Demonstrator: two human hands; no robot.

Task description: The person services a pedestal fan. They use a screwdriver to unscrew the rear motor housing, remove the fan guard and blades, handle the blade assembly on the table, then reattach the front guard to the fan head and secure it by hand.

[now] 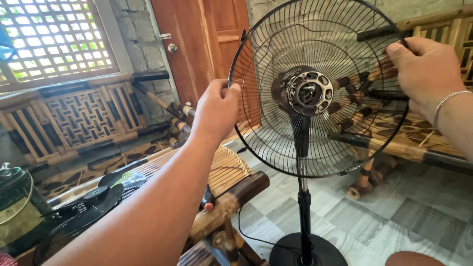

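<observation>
A black stand fan stands on the tiled floor, with its round base (308, 252) at the bottom and a thin pole (304, 207) rising from it. Its black wire rear guard (276, 143) is mounted around the grey motor hub (309, 92); no blade or front guard is on it. My left hand (215, 111) grips the guard's left rim. My right hand (424, 69), with a thin silver bracelet at the wrist, pinches the guard's upper right rim.
A bamboo table (226, 172) sits at lower left with a black fan blade (93, 202), another guard and a red-handled tool (207, 202) on it. A bamboo bench (433, 148) stands behind the fan. A wooden door (202, 44) is at the back.
</observation>
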